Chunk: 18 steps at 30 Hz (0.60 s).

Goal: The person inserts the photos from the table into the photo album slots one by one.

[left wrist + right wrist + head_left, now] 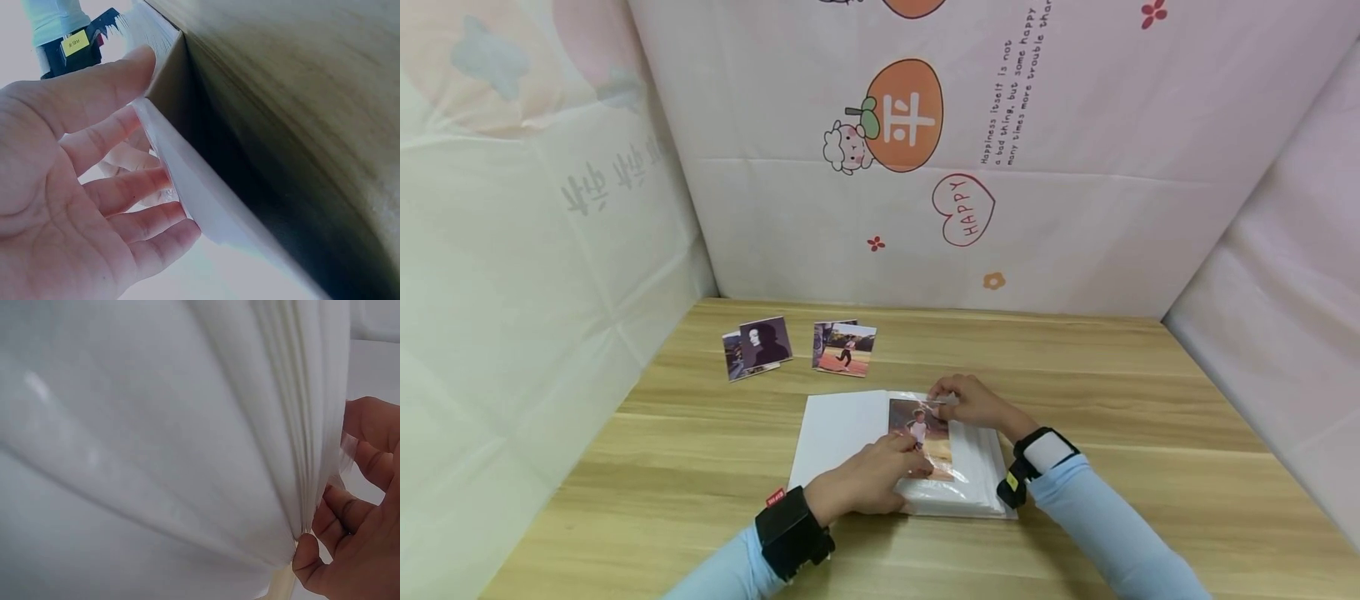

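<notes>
An open photo album (842, 429) lies on the table, its white inner cover at the left and clear-sleeved pages at the right. On the top page is a photo (937, 450) of a figure in a white top. My left hand (872, 475) rests over the photo's lower left; its fingers (134, 187) lie fairly straight on the page, and its thumb is by the lower edge of the page stack. My right hand (973, 402) is at the page's top edge, pinching the clear plastic sleeve (348, 450) near the photo's upper right corner.
Beyond the album lie two overlapping pairs of photos: a dark portrait (765, 342) over another at the left, and a runner photo (847, 350) over another nearer the middle. Printed white cloth (775, 225) hangs behind the wooden table (1075, 358) and along both sides.
</notes>
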Tool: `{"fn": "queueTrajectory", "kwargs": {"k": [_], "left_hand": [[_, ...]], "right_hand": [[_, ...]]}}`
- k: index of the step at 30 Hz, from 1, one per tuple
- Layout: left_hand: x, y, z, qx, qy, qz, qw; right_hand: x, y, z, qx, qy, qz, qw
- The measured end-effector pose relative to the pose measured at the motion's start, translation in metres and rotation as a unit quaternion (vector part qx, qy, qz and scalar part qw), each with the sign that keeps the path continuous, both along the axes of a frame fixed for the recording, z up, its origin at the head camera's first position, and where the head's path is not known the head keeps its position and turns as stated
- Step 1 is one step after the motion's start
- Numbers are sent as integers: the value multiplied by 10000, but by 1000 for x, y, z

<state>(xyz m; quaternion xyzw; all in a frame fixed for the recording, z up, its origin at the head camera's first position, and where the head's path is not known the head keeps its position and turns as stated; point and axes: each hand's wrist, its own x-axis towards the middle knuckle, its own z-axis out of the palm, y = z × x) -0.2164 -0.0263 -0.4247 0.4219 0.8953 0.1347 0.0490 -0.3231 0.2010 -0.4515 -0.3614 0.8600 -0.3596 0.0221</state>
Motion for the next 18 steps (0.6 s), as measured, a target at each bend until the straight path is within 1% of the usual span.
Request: {"fn": "queueTrajectory", "kwargs": {"k": [4,10,13,18], "left_hand": [[-1,0,1,-41,39,-35,10000],[-2,0,2,-140,-69,65,9999],[-2,0,0,-139,-20,64,9999],[-3,-1,-2,28,81,-34,10000]], "right_hand": [[5,3,3,154,127,-126,9997],[18,10,15,527,-183,-444,9975],[26,14,17,662,-140,-419,9968],[40,23,15,800,-165,-321,9961]]}}
